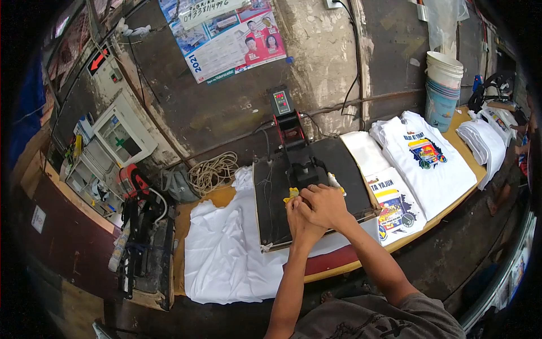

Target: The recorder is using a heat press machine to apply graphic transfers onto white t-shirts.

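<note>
At five o'clock from control box (280, 103), left hand (303, 219) and overlapping right hand (326, 205) bear on press handle (292, 192), finger closure unclear; likely pressing step, next calls for even pressure.

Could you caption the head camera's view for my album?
Left grip and right grip overlap at a black press, between rumpled white cloth and printed white shirts.

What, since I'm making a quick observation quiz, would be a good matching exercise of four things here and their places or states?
1. Hands
2. Rope
3. Buckets
4. Cabinet

A. Coiled
B. White, with a green cross
C. Overlapping at the press
D. Stacked

Pairs: 1-C, 2-A, 3-D, 4-B
</note>
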Demonstrator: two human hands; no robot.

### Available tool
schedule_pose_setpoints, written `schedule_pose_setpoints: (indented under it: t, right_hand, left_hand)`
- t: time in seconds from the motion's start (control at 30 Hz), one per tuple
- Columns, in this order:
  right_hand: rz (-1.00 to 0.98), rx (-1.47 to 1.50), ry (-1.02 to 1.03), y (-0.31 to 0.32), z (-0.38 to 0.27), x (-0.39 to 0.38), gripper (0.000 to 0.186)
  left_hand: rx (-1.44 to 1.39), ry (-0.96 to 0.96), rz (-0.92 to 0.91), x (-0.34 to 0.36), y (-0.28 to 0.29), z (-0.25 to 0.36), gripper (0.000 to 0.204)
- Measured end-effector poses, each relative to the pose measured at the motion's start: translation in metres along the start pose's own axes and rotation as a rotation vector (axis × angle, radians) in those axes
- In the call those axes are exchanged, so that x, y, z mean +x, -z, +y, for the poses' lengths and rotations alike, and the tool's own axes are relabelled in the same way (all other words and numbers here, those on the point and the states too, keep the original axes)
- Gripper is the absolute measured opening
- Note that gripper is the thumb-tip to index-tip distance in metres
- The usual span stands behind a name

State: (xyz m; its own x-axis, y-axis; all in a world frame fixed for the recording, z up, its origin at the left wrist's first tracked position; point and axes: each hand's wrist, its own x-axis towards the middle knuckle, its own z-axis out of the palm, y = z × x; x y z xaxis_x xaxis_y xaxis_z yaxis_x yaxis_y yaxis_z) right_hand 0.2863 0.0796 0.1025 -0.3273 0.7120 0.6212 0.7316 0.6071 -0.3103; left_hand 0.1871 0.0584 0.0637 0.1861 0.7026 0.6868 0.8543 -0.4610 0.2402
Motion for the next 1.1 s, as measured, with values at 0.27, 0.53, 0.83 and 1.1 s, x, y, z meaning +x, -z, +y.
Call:
schedule_pose_setpoints:
  t: [0.27,0.53,0.83,1.1]
  right_hand:
    - [0.018,-0.011,0.022,0.001,0.001,-0.001,0.027]
    - [0.001,-0.016,0.033,0.001,0.002,0.000,0.028]
    - [-0.056,-0.009,0.086,0.006,0.009,-0.002,0.030]
    - [-0.115,0.039,0.110,0.010,0.012,-0.005,0.033]
  left_hand:
    - [0.002,0.027,-0.027,0.001,0.001,0.002,0.042]
    - [0.005,0.041,-0.008,0.002,0.000,0.002,0.043]
    - [0.016,0.025,0.015,0.003,-0.001,0.007,0.045]
    - [0.088,-0.008,0.071,-0.003,-0.009,0.006,0.043]
